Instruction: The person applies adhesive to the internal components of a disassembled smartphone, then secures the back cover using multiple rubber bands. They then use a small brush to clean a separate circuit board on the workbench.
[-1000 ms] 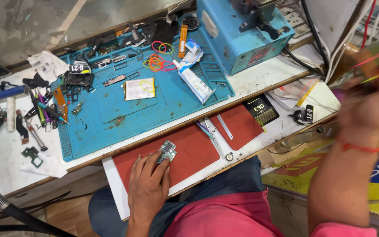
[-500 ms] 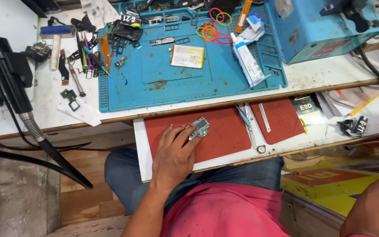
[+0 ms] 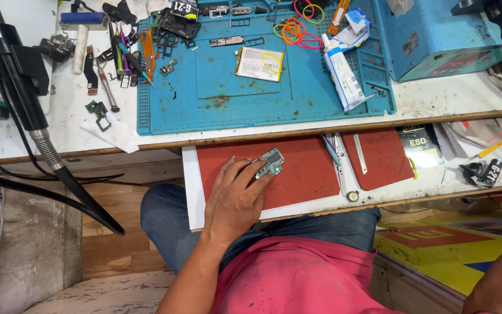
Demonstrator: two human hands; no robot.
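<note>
A small green circuit board (image 3: 270, 162) lies on the red mat (image 3: 303, 174) of a pull-out white shelf (image 3: 192, 192) below the bench (image 3: 437, 96). The left hand (image 3: 236, 197) rests flat on that mat, fingers spread a little, fingertips pinning the board's lower edge. The right hand itself is out of view; only a bare forearm (image 3: 498, 285) shows at the lower right corner. Just right of the board, tweezers (image 3: 333, 152) and a thin metal blade (image 3: 360, 154) lie beside a second red mat (image 3: 386, 158). Up on the bench a blue work mat (image 3: 222, 93) carries a flat battery (image 3: 260, 63), coloured rubber bands (image 3: 291, 29) and a white tube (image 3: 344, 78).
</note>
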